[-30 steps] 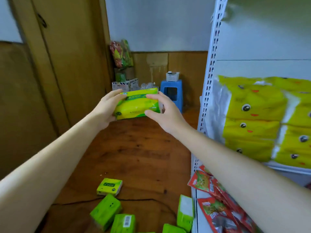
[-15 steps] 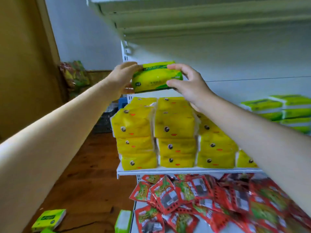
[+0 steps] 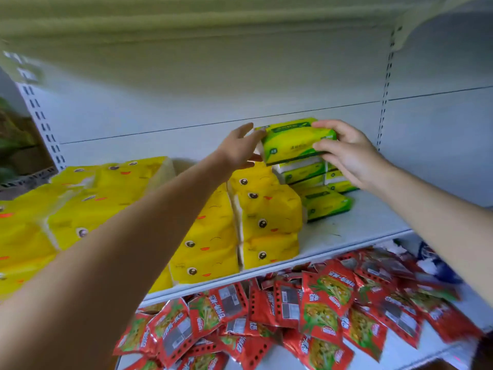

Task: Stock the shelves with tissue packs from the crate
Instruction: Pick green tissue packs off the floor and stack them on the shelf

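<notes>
You are partway through stocking: a small stack of green tissue packs [image 3: 306,173] already sits at the back of the middle shelf [image 3: 360,222], with one more green pack [image 3: 326,202] lying in front of it at about 5 o'clock. The bare shelf at 3 o'clock of the stack suggests room for many more. The crate is out of view, so you cannot tell how many packs remain. The green tissue pack [image 3: 296,141] you carry is at about 1 o'clock in the view, hovering just on top of that stack and not yet let go. Your right hand [image 3: 349,153] grips its right end, thumb in front and fingers over the top; your left hand [image 3: 241,146] lays fairly straight fingers against its left end. The yellow tissue packs [image 3: 264,209] fill the shelf at 9 o'clock and red snack packets [image 3: 320,303] heap the shelf at 6 o'clock. Half a second ago the pack was higher, above the yellow packs near the shelf's left end; it has since moved right and down, and the floor has left the view.
</notes>
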